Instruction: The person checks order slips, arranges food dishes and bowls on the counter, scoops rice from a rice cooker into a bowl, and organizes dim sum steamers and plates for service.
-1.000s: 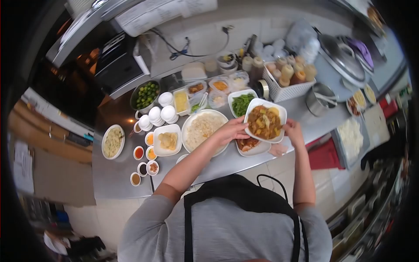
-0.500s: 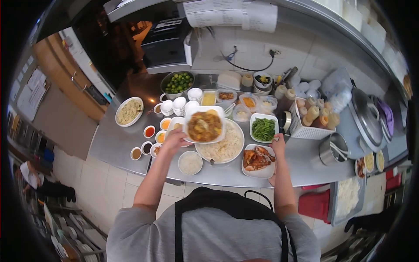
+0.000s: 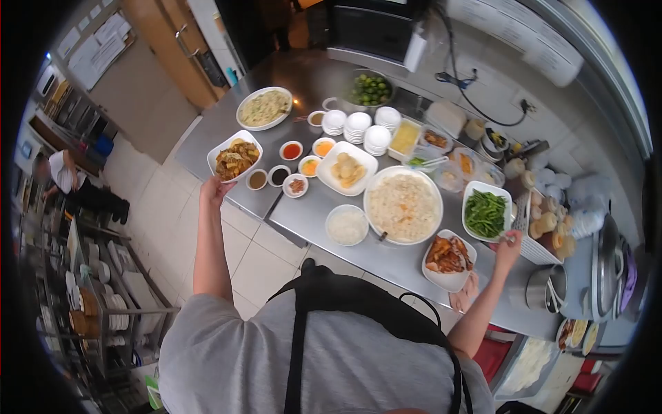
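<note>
My left hand (image 3: pixel 216 190) grips the near edge of a square white bowl of brown stew (image 3: pixel 236 160) at the counter's left end. Close by are an oval dish of pale noodle-like food (image 3: pixel 265 108) and small sauce cups (image 3: pixel 291 150). At the right, my right hand (image 3: pixel 509 248) is closed on the near corner of a white dish of green beans (image 3: pixel 486 212). Below that dish, a plate of browned chicken pieces (image 3: pixel 449 260) has other fingers (image 3: pixel 465 293) at its edge; whose they are is hidden.
Mid-counter (image 3: pixel 303 217) stand a large bowl of rice (image 3: pixel 403 205), a small white rice bowl (image 3: pixel 347 225) and a dish of pale round pieces (image 3: pixel 345 170). Behind are stacked small dishes (image 3: pixel 357 125) and limes (image 3: pixel 369 88). A steel pot (image 3: pixel 545 286) stands right. Another person (image 3: pixel 76 183) is far left.
My left hand has carried the stew bowl from above the rice to the counter's left end. My right hand stays at the green beans. The view has turned left.
</note>
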Demonstrator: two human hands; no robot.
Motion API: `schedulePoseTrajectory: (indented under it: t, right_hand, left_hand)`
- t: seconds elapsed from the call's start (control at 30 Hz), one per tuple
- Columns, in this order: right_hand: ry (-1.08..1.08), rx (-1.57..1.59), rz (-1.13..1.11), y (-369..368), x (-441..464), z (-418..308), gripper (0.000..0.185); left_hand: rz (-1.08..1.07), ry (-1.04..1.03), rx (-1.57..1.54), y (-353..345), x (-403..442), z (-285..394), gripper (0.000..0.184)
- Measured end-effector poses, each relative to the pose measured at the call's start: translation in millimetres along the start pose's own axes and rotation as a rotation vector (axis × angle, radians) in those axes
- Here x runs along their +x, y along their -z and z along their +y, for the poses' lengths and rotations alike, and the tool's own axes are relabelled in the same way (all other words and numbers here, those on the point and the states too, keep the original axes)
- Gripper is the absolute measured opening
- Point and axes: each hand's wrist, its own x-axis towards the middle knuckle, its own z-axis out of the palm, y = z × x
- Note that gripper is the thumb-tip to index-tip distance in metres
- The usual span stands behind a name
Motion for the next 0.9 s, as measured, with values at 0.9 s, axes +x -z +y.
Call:
schedulePoseTrajectory:
  t: [0.9]
  right_hand:
    - [-0.371,0.184,-0.344,-747.0,-9.6,-107.5,0.035]
  left_hand:
    - [-0.166,0.172,0.2,22.6,490.5,63.0,0.027]
